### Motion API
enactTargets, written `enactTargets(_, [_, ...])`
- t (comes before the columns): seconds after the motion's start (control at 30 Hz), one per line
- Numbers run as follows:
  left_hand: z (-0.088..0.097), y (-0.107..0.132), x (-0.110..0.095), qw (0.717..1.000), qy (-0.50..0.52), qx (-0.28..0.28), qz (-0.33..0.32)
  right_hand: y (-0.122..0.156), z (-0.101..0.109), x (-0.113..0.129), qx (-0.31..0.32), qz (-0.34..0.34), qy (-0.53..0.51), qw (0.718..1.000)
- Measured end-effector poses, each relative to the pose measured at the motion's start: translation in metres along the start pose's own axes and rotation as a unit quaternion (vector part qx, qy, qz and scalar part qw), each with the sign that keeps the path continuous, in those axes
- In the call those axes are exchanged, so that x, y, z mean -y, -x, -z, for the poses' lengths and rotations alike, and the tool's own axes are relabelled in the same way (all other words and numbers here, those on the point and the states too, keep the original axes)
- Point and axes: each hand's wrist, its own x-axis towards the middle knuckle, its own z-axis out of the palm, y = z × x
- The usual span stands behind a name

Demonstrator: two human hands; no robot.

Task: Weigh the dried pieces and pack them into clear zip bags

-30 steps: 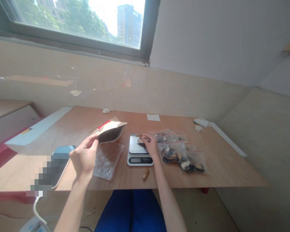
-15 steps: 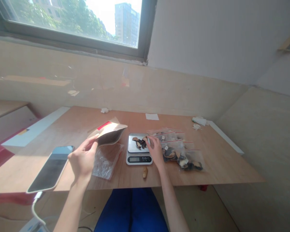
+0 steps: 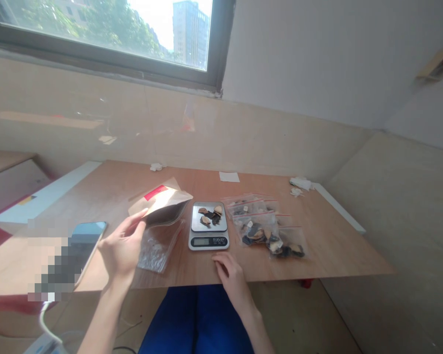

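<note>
Brown bag (image 3: 163,202): gripped by left hand (image 3: 121,246).
Right hand (image 3: 232,275): over near edge of worktop (image 3: 328,241), grip I cannot tell.

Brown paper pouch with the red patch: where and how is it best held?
The pouch is probably best pinched at the left end of its mouth, from the left: the mouth gapes toward the person, and the left hand grips that corner, leaving most of the opening clear.

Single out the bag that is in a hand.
It's the brown bag with the red patch, pinched in the left hand. The others are clear plastic bags, and they lie on the table.
</note>
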Motion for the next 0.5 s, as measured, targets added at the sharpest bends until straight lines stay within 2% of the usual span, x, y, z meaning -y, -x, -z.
enactTargets(0.13, [0.004, -0.001, 0.001, 1.000, 0.000, -0.002, 0.015, -0.042, 0.011, 0.000, -0.078, 0.011, -0.023, 0.997])
enactTargets(0.23, [0.005, -0.002, 0.002, 1.000, 0.000, 0.000, 0.019, -0.073, 0.011, -0.008, -0.131, 0.034, -0.012, 0.991])
enactTargets(0.37, [0.010, -0.004, 0.000, 1.000, -0.001, -0.004, 0.007, -0.090, 0.006, -0.022, -0.076, 0.088, 0.032, 0.993])
enactTargets(0.5, [0.012, -0.004, 0.000, 1.000, -0.003, 0.001, -0.001, -0.081, 0.005, -0.028, -0.062, 0.124, 0.088, 0.986])
